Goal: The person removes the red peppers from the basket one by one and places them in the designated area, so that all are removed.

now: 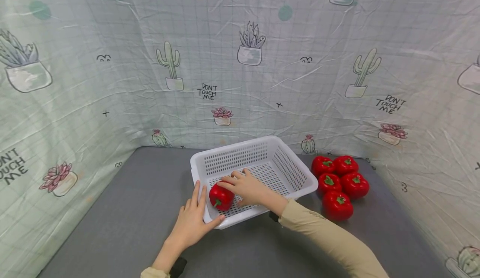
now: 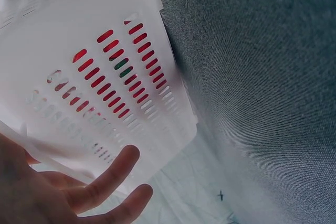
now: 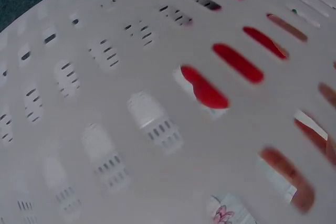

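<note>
A white perforated plastic basket (image 1: 240, 145) stands on the dark grey table, with one red bell pepper (image 1: 221, 197) in its near left corner, green stem toward me. My left hand (image 1: 190, 219) rests at that corner, its straight fingers along the left rim and its thumb on the front rim. In the left wrist view, two extended fingers (image 2: 107, 182) stand out by the basket's wall. My right hand (image 1: 247, 187) reaches over the front rim into the basket, fingers spread, fingertips at the pepper's upper right side. Through the slots the right wrist view shows parts of the pepper (image 3: 239, 63).
Several red bell peppers (image 1: 339, 206) sit in a cluster on the table (image 1: 150, 194), to the right of the basket. Pale fabric (image 1: 277, 78) printed with cacti and potted plants hangs behind the table and along both sides.
</note>
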